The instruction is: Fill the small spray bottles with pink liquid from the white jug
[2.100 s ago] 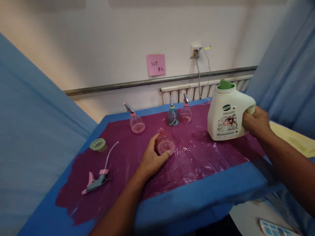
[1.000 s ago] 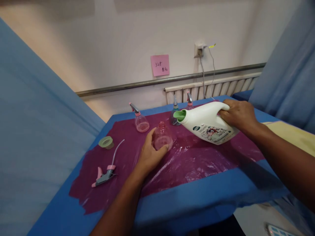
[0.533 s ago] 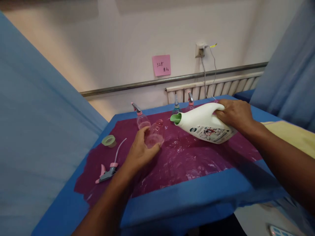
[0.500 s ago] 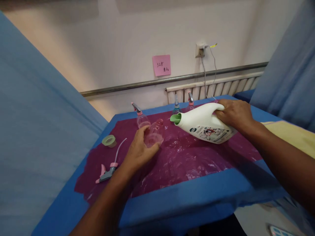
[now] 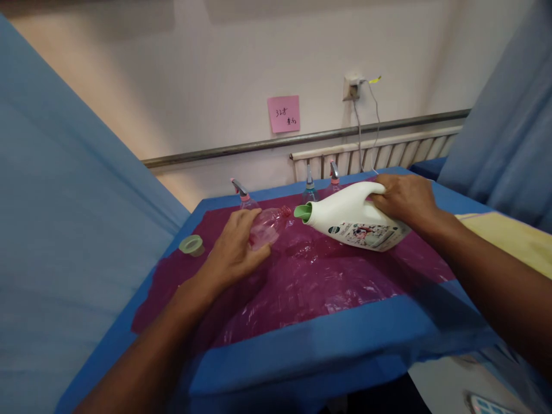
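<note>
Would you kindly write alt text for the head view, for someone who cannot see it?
The right hand holds a white jug tipped, green spout towards a small clear bottle tilted in the left hand, above a purple-covered table. Three spray bottles stand behind.

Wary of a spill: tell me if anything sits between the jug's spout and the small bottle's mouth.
Nothing visible does. The jug, tipped in the right hand, points its spout at the open mouth of the bottle; the left hand grips its body.
</note>
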`<state>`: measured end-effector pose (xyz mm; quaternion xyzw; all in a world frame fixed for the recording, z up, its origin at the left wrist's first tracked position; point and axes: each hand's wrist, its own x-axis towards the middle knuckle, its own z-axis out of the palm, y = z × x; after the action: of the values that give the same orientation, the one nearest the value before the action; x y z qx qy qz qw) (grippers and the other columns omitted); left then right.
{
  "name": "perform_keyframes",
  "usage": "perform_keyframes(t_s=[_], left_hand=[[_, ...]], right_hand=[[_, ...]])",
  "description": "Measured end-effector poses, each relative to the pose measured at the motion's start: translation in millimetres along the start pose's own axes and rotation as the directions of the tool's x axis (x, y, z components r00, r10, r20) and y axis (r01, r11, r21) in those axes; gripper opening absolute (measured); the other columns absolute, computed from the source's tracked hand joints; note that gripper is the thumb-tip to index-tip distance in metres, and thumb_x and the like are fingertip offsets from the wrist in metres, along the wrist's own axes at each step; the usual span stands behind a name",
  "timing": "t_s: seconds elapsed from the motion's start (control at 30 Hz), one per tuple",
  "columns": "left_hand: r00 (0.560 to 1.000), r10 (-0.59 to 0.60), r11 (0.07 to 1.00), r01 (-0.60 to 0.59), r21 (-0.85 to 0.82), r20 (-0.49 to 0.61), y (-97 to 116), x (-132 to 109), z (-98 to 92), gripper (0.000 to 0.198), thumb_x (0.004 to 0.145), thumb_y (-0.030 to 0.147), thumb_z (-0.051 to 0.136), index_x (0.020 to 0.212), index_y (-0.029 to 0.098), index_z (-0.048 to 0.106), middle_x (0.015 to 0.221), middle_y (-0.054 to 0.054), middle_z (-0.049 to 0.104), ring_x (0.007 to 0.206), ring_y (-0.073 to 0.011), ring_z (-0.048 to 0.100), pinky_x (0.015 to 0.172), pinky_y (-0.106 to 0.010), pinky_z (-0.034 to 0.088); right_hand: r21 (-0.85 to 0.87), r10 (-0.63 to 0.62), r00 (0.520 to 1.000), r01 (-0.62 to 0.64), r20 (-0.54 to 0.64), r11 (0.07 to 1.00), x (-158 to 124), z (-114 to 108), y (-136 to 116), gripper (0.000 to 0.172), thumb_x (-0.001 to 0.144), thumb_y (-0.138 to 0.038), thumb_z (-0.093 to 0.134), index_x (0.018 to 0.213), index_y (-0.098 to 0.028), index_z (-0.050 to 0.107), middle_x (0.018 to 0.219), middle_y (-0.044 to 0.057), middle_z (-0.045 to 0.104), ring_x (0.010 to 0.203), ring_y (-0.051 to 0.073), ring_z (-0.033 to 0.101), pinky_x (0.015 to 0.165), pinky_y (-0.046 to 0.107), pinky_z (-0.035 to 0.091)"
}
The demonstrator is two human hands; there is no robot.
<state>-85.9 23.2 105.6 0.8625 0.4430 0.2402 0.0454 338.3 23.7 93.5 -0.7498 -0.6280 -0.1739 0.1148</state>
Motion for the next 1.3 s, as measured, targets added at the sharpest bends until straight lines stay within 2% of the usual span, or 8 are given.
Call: perform_keyframes(t_s=[0.33,0.5,0.83,1.07,1.3], left_hand=[[0.994,0.081,0.987,-0.089,0.131,0.072,-5,10,-12.1,0.077,0.095,0.032,0.071,0.167,0.027,0.043,0.16,-0.017,0.052,0.151,-0.0405,0.054,0.123,-0.06,0.055],[0.99,0.106,0.973,-0.123,0.197,0.094,-9,14,-15.8,0.081,0.094,0.033,0.075,0.168,0.031,0.043,0.158,-0.014,0.054,0.145,-0.0391,0.058,0.118,-0.059,0.057],[0.986,0.079,0.97,-0.111,0.218,0.148,0,21,-28.3,0.08,0.089,0.032,0.075,0.164,0.03,0.048,0.163,-0.016,0.051,0.149,-0.0432,0.054,0.118,-0.061,0.058],[0.98,0.119,0.948,-0.16,0.275,0.161,-4,26,-29.9,0.078,0.09,0.033,0.073,0.163,0.029,0.048,0.158,-0.017,0.053,0.142,-0.0415,0.059,0.114,-0.058,0.06],[0.973,0.133,0.931,-0.188,0.312,0.187,0,30,-32.9,0.082,0.089,0.033,0.072,0.167,0.025,0.047,0.162,-0.018,0.053,0.141,-0.0413,0.06,0.118,-0.059,0.057]], right_hand=[[0.015,-0.029,1.0,0.029,-0.006,0.999,-1,-7,-9,0.042,0.107,-0.055,0.058,0.12,-0.025,0.083,0.109,0.017,0.085,0.088,0.035,0.075,0.068,0.038,0.034],[0.006,-0.024,1.0,0.024,0.001,1.0,1,-6,-9,0.041,0.107,-0.054,0.058,0.122,-0.026,0.083,0.109,0.015,0.085,0.087,0.032,0.073,0.068,0.037,0.033],[0.017,-0.032,0.999,0.032,0.028,0.999,5,-7,-9,0.039,0.107,-0.053,0.059,0.12,-0.025,0.082,0.112,0.016,0.085,0.091,0.034,0.074,0.068,0.038,0.033],[-0.004,-0.05,0.999,0.05,0.003,0.999,6,-5,-10,0.042,0.107,-0.056,0.057,0.119,-0.027,0.084,0.108,0.015,0.086,0.088,0.033,0.073,0.066,0.038,0.033],[-0.005,-0.056,0.998,0.056,0.016,0.998,7,-6,-11,0.043,0.107,-0.056,0.057,0.12,-0.025,0.083,0.11,0.017,0.086,0.09,0.035,0.075,0.066,0.038,0.032]])
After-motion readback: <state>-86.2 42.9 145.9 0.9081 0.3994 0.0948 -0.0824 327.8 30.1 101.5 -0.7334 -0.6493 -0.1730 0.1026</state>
